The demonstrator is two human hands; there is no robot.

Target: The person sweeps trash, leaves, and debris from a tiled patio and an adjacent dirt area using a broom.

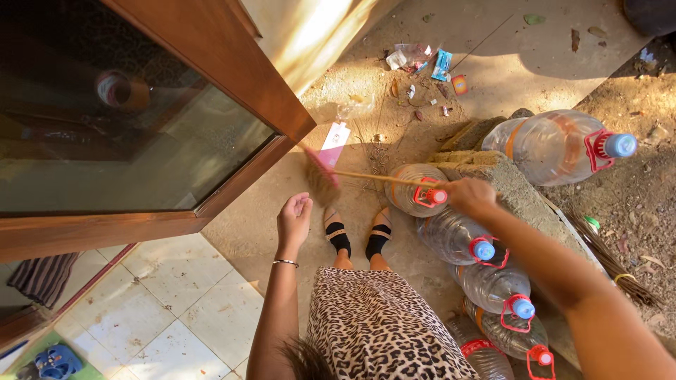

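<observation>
Gripping a thin broom handle (380,177) w/ right hand (470,197), fist clenched round its near end; stick running leftward from the grip, about level, to the pink-and-straw broom head (320,176) resting on the concrete floor (246,225), just ahead of the sandalled feet (359,236) and below the corner of the wooden-framed glass door (232,91). Broom head well apart from the grip, at the far end of the stick. Left hand (293,219) hanging free, fingers loosely curled, palm up-ish, holding nothing, a thin bracelet (286,263) at the wrist; near the broom head but not touching. Close to the right hand: row of large clear plastic water bottles (458,236) w/ blue caps and red carry-handles, lying against a low concrete kerb (493,176); nearest bottle (415,188) sits directly under the handle (cap just beside the knuckles), crowding the stick's path on that side. One bigger bottle (556,144) lying on the dirt beyond the kerb. Past the broom head: pink-white paper tag (334,137), then a scatter of wrappers and litter (422,63) further out in the sunlit patch. Second twig broom (609,260) lying on the dirt at right. White tiled floor (176,302) at lower left, blue sandals (56,360) in the corner.
</observation>
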